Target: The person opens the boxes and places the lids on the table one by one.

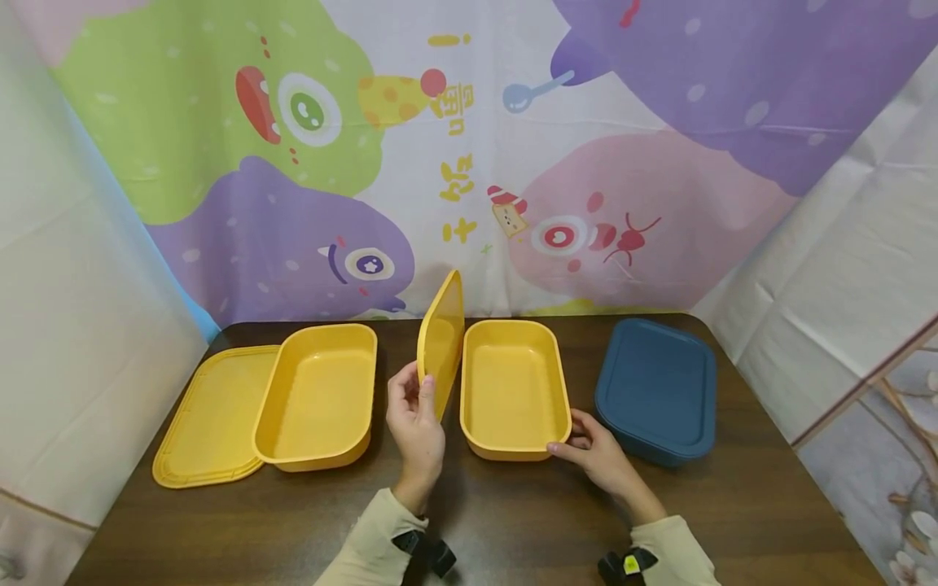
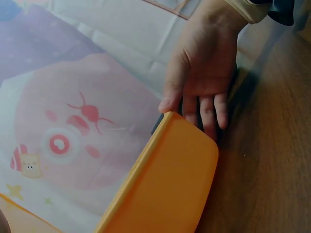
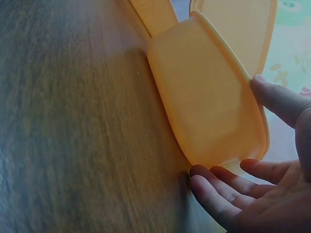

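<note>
My left hand [image 1: 416,427] pinches a yellow lid [image 1: 444,330] by its near part, thumb on the right face, and holds it nearly upright. Just right of that lid sits an open yellow food container [image 1: 513,391] with nothing inside. My right hand [image 1: 597,457] holds this container's near right corner. In the right wrist view, its thumb [image 3: 277,99] touches the rim while its fingers [image 3: 218,199] lie against the wall. The left wrist view shows the container's outer wall [image 2: 180,184] and the right hand [image 2: 206,68], with only a sliver of lid [image 2: 26,218].
At left, a second open yellow container [image 1: 322,407] overlaps another yellow lid [image 1: 212,423] lying flat. To the right stands a dark blue container [image 1: 659,391] with its lid on. A cartoon-printed curtain [image 1: 469,163] hangs behind the brown wooden table [image 1: 513,521].
</note>
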A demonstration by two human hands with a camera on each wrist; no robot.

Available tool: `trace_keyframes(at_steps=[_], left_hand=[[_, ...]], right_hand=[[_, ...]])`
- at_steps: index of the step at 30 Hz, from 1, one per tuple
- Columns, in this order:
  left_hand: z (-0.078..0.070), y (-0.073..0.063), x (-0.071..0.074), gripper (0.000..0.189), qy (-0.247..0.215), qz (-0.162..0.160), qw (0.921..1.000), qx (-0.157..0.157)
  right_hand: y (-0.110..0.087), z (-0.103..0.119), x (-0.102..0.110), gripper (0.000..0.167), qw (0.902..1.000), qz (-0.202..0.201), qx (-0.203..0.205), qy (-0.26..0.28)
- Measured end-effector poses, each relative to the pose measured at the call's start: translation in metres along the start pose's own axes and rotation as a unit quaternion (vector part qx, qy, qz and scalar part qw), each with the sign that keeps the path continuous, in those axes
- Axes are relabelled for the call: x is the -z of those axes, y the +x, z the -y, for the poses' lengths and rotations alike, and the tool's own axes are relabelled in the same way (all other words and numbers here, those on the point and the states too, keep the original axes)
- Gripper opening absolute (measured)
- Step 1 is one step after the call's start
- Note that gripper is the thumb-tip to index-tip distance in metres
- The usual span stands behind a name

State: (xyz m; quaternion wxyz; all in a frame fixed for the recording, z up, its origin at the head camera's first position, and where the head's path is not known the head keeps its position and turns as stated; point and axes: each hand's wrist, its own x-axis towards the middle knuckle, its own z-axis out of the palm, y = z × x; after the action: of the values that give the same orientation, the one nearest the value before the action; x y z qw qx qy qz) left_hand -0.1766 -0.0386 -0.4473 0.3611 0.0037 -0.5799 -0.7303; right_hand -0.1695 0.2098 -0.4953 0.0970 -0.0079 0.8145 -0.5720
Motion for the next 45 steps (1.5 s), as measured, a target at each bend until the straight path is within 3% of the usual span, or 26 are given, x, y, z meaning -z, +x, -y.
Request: trace_keyframes(at_steps=[22, 33, 45], left_hand=[[0.009, -0.005, 0.003, 0.025, -0.006, 0.004, 1.0, 0.006], [0.01, -0.013, 0.007, 0.027, 0.001, 0.024, 0.999, 0.037], [0.008, -0.019, 0.013, 0.027, 0.008, 0.032, 0.9992, 0.021]], right_hand=[[0.001, -0.001, 0.0, 0.069, 1.0, 0.0, -0.003, -0.004], [0.002, 0.0, 0.0, 0.07, 1.0, 0.003, -0.006, -0.004], [0.002, -0.002, 0.0, 0.07, 1.0, 0.002, -0.009, 0.001]])
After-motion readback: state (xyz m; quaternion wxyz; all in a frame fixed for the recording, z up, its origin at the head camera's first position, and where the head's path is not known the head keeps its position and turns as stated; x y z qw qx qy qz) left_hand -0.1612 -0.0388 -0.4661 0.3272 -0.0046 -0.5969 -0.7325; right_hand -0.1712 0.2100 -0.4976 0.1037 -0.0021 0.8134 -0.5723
